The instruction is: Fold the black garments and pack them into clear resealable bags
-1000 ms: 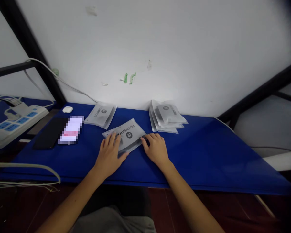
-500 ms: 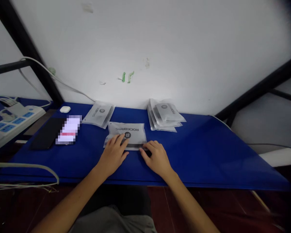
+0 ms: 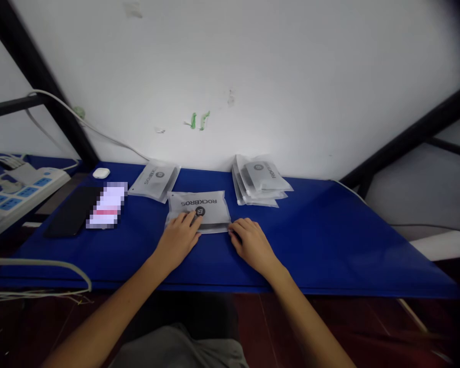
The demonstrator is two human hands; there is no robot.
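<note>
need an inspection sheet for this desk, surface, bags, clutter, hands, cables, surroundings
Surface: blue tabletop, shiny
Bags: front bag lies flat, print upside down to the wearer; left bag behind it; pile of bags behind to the right, near the wall
Clutter: phone, screen pixelated; black slab beside it; white case behind
Hands: left hand rests on the front bag's near left part; right hand at its near right corner, grip unclear
Cables: white cable slopes down toward the left bag; leads at the power strip
Surroundings: green marks on the wall, black bars either side, reddish floor
</note>
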